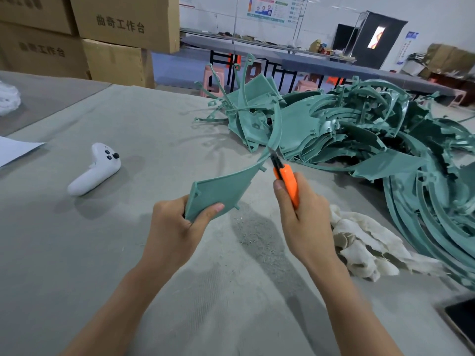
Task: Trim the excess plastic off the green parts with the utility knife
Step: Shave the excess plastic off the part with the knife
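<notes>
My left hand (177,227) grips the wide lower end of a curved green plastic part (221,188), thumb on its flat face, holding it above the table. The part narrows into a thin arc that rises toward the pile. My right hand (300,214) grips an orange utility knife (289,182). Its blade tip touches the narrow neck of the part, near a small peg on its edge. A large pile of green parts (359,129) lies at the back right of the table.
The grey felt-covered table (128,253) carries fine shavings below the part. A white game controller (97,168) lies to the left. Crumpled white cloth (365,242) sits right of my right hand. Cardboard boxes (115,34) stand at the back left, a dark device (462,322) at the lower right edge.
</notes>
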Demonstrator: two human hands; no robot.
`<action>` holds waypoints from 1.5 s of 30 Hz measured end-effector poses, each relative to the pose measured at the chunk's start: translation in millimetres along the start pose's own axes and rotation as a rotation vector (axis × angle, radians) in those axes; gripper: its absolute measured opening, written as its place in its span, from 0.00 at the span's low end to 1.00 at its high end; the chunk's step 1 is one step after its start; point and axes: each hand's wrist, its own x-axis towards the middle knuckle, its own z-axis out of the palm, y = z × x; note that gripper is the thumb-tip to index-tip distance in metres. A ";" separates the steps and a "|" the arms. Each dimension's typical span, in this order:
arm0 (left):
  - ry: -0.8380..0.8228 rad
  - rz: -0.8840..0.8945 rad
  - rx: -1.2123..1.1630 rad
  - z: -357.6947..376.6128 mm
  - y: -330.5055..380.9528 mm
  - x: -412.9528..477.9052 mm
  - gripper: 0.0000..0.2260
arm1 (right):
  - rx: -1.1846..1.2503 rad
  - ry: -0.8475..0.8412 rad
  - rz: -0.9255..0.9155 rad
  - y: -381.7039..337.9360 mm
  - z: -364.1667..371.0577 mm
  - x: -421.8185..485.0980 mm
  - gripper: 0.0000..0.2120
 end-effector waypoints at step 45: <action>0.052 0.203 0.146 -0.9 3.9 1.6 0.11 | -0.006 -0.037 -0.019 -7.3 9.7 -4.8 0.14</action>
